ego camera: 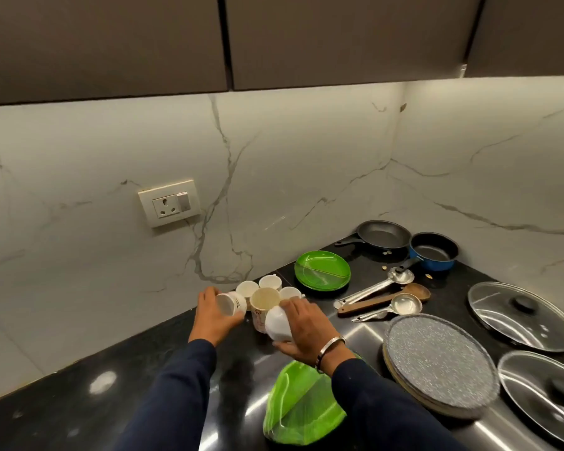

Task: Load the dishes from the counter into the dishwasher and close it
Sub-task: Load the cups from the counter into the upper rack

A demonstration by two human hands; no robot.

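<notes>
On the black counter near the wall stands a cluster of white cups around a taller cream mug. My left hand grips a small white cup tipped on its side. My right hand holds another white cup, tilted with its base toward me. A green plate stack sits behind the cups, and a second green plate lies under my right forearm. The dishwasher is out of view.
To the right lie steel ladles and a wooden spoon, a grey speckled plate stack, two glass lids, a frying pan and a blue saucepan. A wall socket is on the marble backsplash.
</notes>
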